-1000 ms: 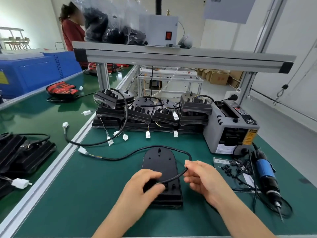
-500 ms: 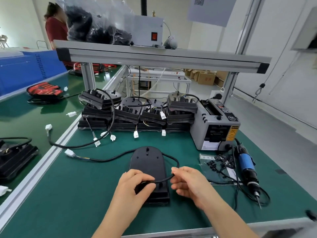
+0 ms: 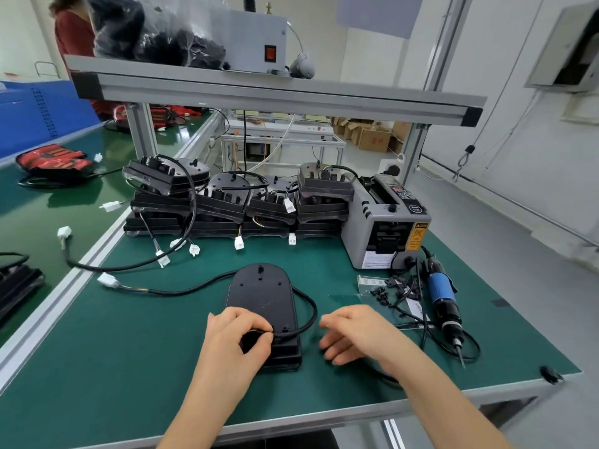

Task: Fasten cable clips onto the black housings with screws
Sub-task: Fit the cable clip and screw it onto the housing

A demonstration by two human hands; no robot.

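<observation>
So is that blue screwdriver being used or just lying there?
Lying idle: the screwdriver rests flat on the table, right of the right hand, untouched.

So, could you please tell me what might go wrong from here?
1. Only the left hand pinches the cable at the housing's near end; the loop may spring out before a clip goes on.
2. The screwdriver's cord loops beside the right hand; reaching could snag it.
3. The loose clips lie among that cord and could scatter.
</observation>
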